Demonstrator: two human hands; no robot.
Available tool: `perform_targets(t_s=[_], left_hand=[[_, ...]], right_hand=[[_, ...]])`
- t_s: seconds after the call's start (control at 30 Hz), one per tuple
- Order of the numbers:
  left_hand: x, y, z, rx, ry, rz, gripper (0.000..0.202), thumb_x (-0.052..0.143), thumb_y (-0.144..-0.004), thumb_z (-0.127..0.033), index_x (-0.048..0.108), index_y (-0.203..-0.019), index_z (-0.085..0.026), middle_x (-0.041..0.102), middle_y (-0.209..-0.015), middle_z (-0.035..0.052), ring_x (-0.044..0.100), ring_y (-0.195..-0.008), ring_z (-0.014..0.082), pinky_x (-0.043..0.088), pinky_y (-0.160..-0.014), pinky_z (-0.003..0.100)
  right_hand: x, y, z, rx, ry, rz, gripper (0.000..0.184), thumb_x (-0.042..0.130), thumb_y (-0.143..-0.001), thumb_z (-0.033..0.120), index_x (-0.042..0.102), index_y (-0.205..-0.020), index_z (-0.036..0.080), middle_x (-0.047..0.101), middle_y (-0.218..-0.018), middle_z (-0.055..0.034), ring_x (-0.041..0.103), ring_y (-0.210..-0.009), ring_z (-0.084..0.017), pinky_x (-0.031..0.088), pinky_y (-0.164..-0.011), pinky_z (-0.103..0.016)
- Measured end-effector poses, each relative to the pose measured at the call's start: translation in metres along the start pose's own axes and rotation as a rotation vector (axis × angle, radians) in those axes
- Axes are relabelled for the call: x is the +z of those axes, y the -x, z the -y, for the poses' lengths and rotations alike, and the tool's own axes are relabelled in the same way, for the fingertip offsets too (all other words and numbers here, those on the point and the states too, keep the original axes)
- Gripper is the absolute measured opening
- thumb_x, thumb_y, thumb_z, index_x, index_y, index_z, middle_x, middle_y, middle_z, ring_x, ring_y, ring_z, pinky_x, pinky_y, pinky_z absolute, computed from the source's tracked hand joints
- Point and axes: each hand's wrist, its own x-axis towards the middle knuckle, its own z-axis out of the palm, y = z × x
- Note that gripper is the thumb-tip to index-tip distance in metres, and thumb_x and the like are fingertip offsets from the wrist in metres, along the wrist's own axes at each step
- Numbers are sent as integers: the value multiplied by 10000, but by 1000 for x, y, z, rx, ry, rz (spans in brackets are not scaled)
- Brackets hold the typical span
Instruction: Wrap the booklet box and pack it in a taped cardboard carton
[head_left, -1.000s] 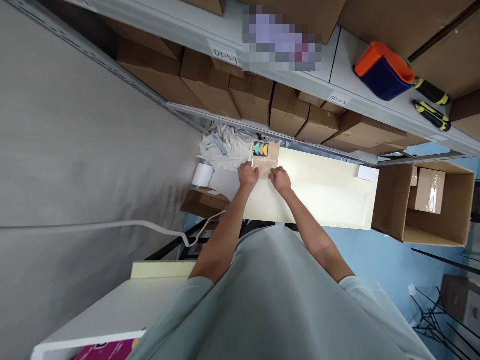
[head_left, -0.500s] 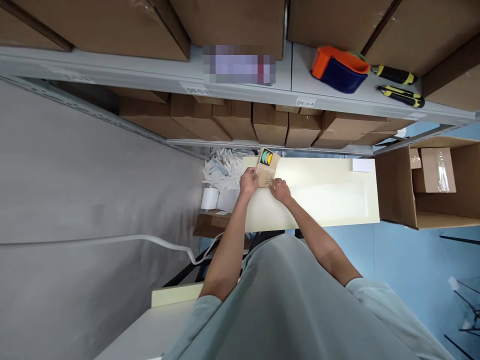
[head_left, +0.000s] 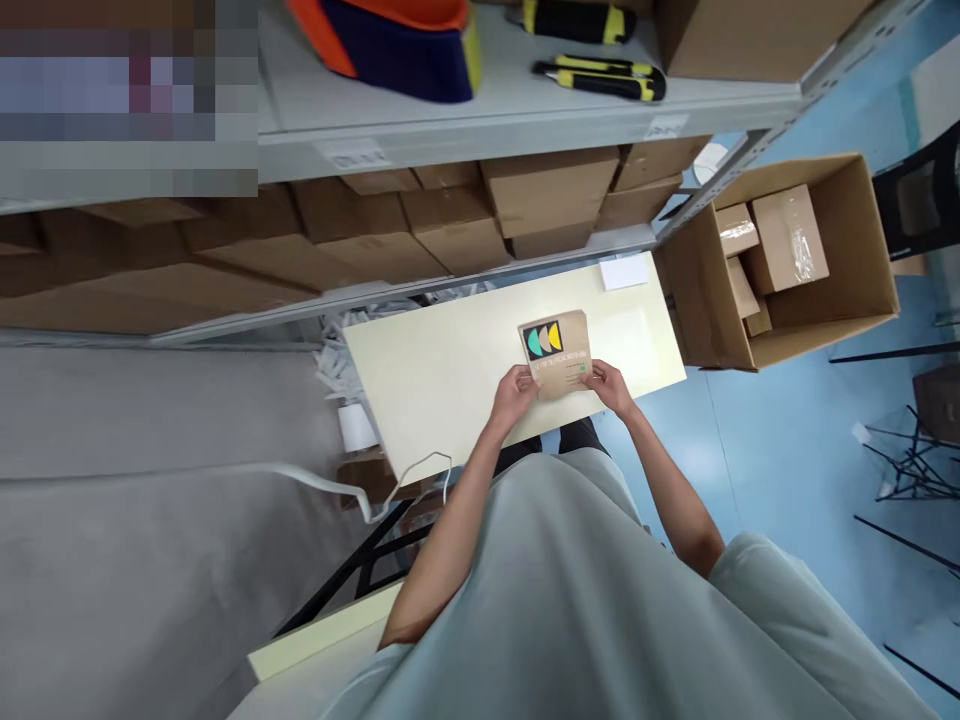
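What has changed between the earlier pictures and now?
The brown packet has moved rightward along the table, away from its left end and nearer the person. The left hand and right hand both hold it now by its lower part; neither has let go. The camera view has swung right. The white rectangular item and open carton stayed put.

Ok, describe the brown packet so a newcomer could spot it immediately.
Find the pale table. Over it, the left hand and right hand hold a brown packet between them. Unlike the white item nearby, it bears a black panel with teal, tan and yellow half-circles.
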Motion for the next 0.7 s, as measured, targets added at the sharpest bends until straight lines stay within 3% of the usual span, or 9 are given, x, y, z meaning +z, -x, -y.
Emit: perform_targets(t_s=[0.17,0.3,0.47,0.7], left_hand=[[105,-22,1,-54,-108,74,119,701,-876,-246,662,-984,-219,812,-1068,69,784,-1013,234,624,-955,385],[155,-54,3,-94,-217,36,97,679,-920,-277,697,-998,-222,805,-1075,86,761,-1021,262,599,-986,417],[182,-83,8,-111,-380,21,88,689,-912,-302,724,-932,-224,795,-999,97,743,-1000,289,576,-985,424],[189,-93,13,-94,-530,23,181,700,-919,-346,779,-1036,-233,799,-979,84,740,-1012,295,564,-981,419]], right_hand=[[-95,16,-32,65,163,-145,405,740,-876,466,747,-1184,204,832,-1224,-116,780,-1129,-289,625,-1033,-448],[-143,-5,-43,82,215,-140,389,671,-911,384,747,-1239,187,826,-1276,-116,772,-1170,-284,626,-1028,-420],[-167,-35,-50,145,266,-127,348,673,-917,316,772,-1225,186,835,-1256,-104,779,-1157,-272,623,-1027,-397],[-174,-45,-59,216,400,-106,316,717,-934,302,797,-1224,206,852,-1157,-66,784,-1101,-272,626,-994,-384]])
